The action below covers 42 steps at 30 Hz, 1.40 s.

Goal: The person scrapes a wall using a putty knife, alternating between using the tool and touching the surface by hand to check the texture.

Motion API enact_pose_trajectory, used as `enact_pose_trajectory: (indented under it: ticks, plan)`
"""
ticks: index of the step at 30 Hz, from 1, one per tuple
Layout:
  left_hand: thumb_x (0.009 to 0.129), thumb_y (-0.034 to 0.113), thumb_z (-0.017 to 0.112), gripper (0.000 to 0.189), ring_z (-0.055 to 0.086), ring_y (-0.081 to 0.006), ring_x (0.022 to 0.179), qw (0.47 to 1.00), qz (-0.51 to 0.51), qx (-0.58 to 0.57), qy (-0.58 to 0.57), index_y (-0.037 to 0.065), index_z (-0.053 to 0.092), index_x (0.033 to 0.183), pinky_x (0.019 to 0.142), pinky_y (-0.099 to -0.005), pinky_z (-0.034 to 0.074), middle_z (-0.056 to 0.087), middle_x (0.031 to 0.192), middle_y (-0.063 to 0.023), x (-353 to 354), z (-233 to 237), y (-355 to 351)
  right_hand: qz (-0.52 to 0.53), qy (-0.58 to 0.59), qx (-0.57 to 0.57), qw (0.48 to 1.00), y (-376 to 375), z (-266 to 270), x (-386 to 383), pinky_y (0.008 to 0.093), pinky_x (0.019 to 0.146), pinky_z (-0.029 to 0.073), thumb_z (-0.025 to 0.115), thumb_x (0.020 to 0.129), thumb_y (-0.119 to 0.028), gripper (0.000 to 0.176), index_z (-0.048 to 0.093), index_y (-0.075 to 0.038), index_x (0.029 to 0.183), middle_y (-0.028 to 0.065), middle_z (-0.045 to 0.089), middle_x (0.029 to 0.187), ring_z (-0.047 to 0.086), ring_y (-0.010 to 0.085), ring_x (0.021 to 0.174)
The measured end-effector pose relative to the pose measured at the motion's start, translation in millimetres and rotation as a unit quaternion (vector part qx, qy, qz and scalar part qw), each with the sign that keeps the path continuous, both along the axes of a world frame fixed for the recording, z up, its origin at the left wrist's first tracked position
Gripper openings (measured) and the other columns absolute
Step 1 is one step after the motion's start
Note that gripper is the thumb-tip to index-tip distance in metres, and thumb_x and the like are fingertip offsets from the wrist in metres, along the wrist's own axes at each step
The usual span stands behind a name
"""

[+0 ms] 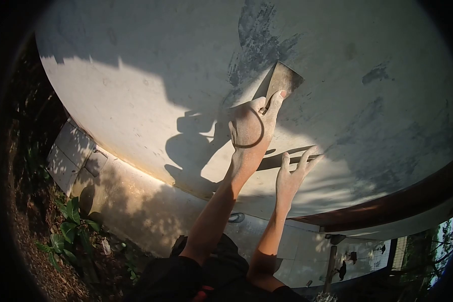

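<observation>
My left hand (251, 126), dusted with pale powder, is closed round a flat metal scraper (287, 79). Its thumb lies along the blade, and the wide edge points up and right, against or very near the pale wall (136, 100). A dark grey rough patch (259, 38) marks the wall just above the blade. Lower and to the right, my right hand (294, 173) has its fingers spread and holds nothing. Its fingertips are close to the wall; whether they touch cannot be made out. Shadows of the arms and head fall on the wall.
Below the wall runs a concrete ledge (131, 201), with pale tiles (70, 151) at its left. Green leafy plants (70, 231) grow at lower left. A dark reddish band (387, 204) borders the wall at lower right, near a post (330, 267).
</observation>
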<state>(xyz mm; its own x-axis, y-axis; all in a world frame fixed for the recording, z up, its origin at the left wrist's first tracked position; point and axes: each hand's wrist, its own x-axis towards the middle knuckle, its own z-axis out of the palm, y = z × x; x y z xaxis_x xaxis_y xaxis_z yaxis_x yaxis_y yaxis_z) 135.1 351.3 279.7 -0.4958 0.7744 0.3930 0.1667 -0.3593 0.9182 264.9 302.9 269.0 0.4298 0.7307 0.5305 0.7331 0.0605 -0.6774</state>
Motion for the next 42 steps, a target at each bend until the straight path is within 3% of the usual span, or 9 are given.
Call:
enact_pose_trajectory:
  ticks: [5, 10, 11, 23, 24, 28, 29, 31, 42]
  plan:
    - [0.094, 0.039, 0.063, 0.053, 0.028, -0.0107, 0.052, 0.993, -0.05, -0.104, -0.039, -0.005, 0.054, 0.066, 0.047, -0.0351, 0.029, 0.029, 0.054, -0.011, -13.5, -4.7, -25.9, -0.009, 0.014, -0.005, 1.0, 2.7, 3.1, -1.4, 0.0484, 0.117, 0.021, 0.063, 0.092, -0.018, 0.075, 0.022, -0.011, 0.154, 0.0292, 0.002, 0.158, 0.009, 0.0433, 0.147]
    - [0.095, 0.047, 0.059, 0.055, 0.032, -0.0134, 0.054, 0.976, -0.111, -0.176, -0.058, -0.004, 0.062, 0.075, 0.049, -0.0361, 0.032, 0.036, 0.054, -0.0092, 4.8, -126.4, -17.4, -0.022, 0.0, 0.024, 0.999, 8.2, 2.7, -10.1, 0.0482, 0.117, 0.019, 0.061, 0.094, -0.019, 0.073, 0.021, -0.001, 0.152, 0.0333, 0.002, 0.156, 0.008, 0.0444, 0.146]
    - [0.096, 0.039, 0.062, 0.055, 0.031, -0.006, 0.05, 0.981, -0.078, -0.171, -0.054, 0.001, 0.049, 0.059, 0.045, -0.0297, 0.025, 0.034, 0.052, 0.0053, 13.1, -128.1, -20.2, -0.013, 0.0, 0.022, 1.0, 11.6, 0.8, -12.0, 0.0482, 0.117, 0.019, 0.061, 0.094, -0.019, 0.073, 0.021, -0.001, 0.152, 0.0333, 0.002, 0.156, 0.008, 0.0444, 0.146]
    - [0.097, 0.037, 0.061, 0.057, 0.027, -0.007, 0.053, 0.979, -0.068, -0.161, -0.102, -0.001, 0.044, 0.058, 0.045, -0.0321, 0.024, 0.025, 0.053, 0.0, 27.1, -129.8, -32.7, -0.008, -0.017, 0.056, 0.998, 19.8, -6.9, -18.2, 0.0513, 0.118, 0.012, 0.061, 0.094, -0.022, 0.08, 0.013, 0.005, 0.151, 0.0349, -0.008, 0.155, 0.001, 0.047, 0.146]
    - [0.095, 0.046, 0.059, 0.055, 0.028, -0.0186, 0.055, 0.976, -0.071, -0.197, -0.061, -0.008, 0.062, 0.085, 0.05, -0.0379, 0.034, 0.032, 0.059, -0.0172, 31.5, -150.5, -26.8, -0.005, -0.023, 0.053, 0.998, 17.4, -5.8, -18.5, 0.051, 0.118, 0.012, 0.061, 0.093, -0.021, 0.08, 0.012, 0.004, 0.152, 0.0345, -0.01, 0.155, 0.001, 0.0474, 0.146]
    - [0.095, 0.046, 0.059, 0.054, 0.042, -0.027, 0.053, 0.98, -0.064, -0.137, -0.129, -0.007, 0.065, 0.089, 0.055, -0.0405, 0.04, 0.041, 0.061, -0.0232, 40.7, -119.7, -35.7, 0.02, -0.017, 0.06, 0.998, 15.3, -5.4, -16.9, 0.0478, 0.117, 0.015, 0.063, 0.093, -0.022, 0.084, 0.009, 0.001, 0.153, 0.0363, -0.011, 0.154, 0.003, 0.0465, 0.146]
    - [0.095, 0.046, 0.059, 0.054, 0.042, -0.027, 0.053, 0.98, -0.061, -0.137, -0.13, -0.007, 0.065, 0.089, 0.055, -0.0405, 0.04, 0.041, 0.061, -0.0232, 42.1, -121.1, -31.0, 0.031, 0.001, 0.065, 0.997, 14.3, -4.0, -17.6, 0.0477, 0.117, 0.015, 0.063, 0.093, -0.021, 0.084, 0.009, 0.0, 0.153, 0.0362, -0.011, 0.154, 0.002, 0.0465, 0.146]
    - [0.094, 0.044, 0.063, 0.058, 0.031, -0.0062, 0.052, 0.973, -0.01, -0.195, -0.127, -0.001, 0.049, 0.06, 0.045, -0.0311, 0.026, 0.033, 0.053, 0.0038, 45.2, -118.2, -23.2, 0.045, 0.016, 0.069, 0.997, 13.1, -5.5, -16.0, 0.0476, 0.117, 0.015, 0.063, 0.093, -0.021, 0.085, 0.008, -0.001, 0.154, 0.0361, -0.011, 0.154, 0.001, 0.0464, 0.146]
    - [0.094, 0.047, 0.06, 0.054, 0.037, -0.0128, 0.054, 0.965, -0.134, -0.107, -0.2, -0.005, 0.061, 0.078, 0.049, -0.0347, 0.031, 0.036, 0.055, -0.0093, 35.0, -117.8, -19.4, 0.043, -0.012, 0.061, 0.997, 17.2, -19.1, -6.6, 0.046, 0.118, 0.014, 0.063, 0.092, -0.021, 0.083, 0.012, -0.004, 0.155, 0.0355, -0.009, 0.154, -0.002, 0.0456, 0.146]
